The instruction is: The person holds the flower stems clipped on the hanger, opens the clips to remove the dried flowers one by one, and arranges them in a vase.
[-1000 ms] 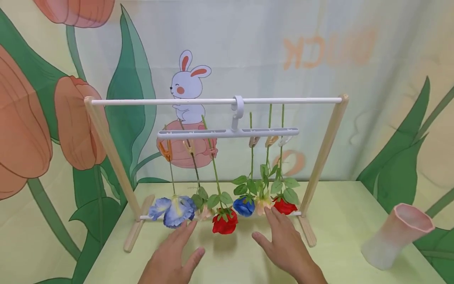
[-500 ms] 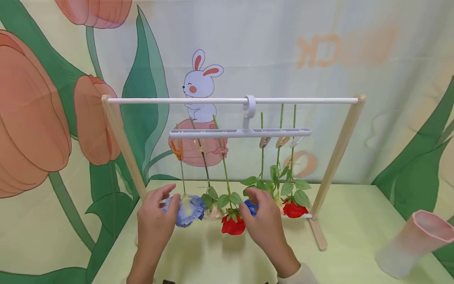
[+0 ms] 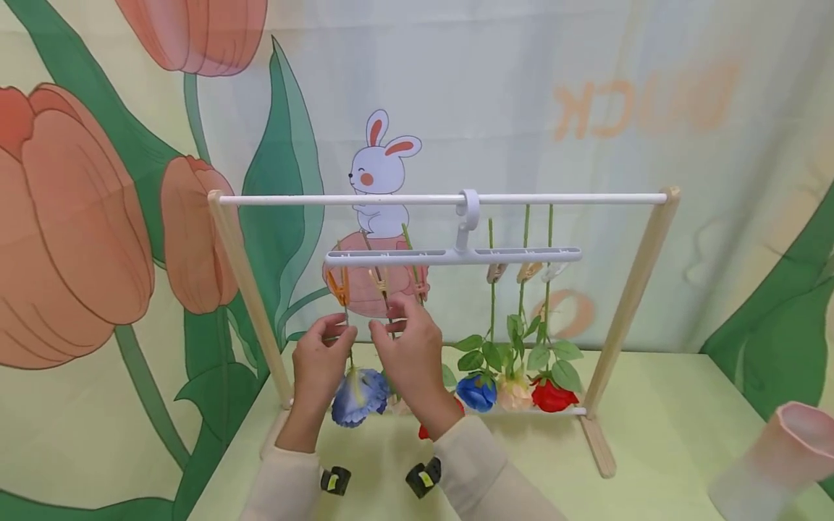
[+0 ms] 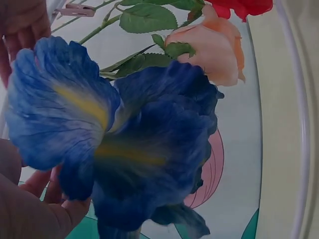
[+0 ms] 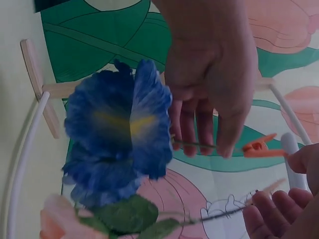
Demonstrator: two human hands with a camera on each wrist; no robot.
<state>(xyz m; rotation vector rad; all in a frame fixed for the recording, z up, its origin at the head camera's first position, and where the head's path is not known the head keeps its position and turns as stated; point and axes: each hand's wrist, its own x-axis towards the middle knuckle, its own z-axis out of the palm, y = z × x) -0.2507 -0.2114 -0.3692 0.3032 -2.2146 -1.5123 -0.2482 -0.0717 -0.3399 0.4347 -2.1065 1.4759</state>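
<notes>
Blue iris (image 3: 360, 396) hangs head-down from an orange clip (image 3: 339, 285) at the left of the white hanger (image 3: 404, 257). My left hand (image 3: 321, 354) has its thumb and fingers curled about the iris stem just below the clip; in the right wrist view the stem (image 5: 199, 145) runs between them. My right hand (image 3: 412, 351) is beside the second stem, under a beige clip (image 3: 378, 279), with a gap between thumb and fingers. In the left wrist view the iris bloom (image 4: 149, 134) hides most left fingers. A peach rose (image 4: 207, 47) hangs beyond it.
The hanger hooks over the white rod (image 3: 326, 200) of a wooden-legged rack (image 3: 635, 300). A blue rose (image 3: 477, 392), a peach rose (image 3: 515, 393) and a red rose (image 3: 555, 395) hang at right. A pink-white vase (image 3: 772, 456) stands on the table at right.
Both hands have risen from low in front of the flowers to the stems at left. The right hand has moved left; the left hand now holds the iris stem. The view has shifted.
</notes>
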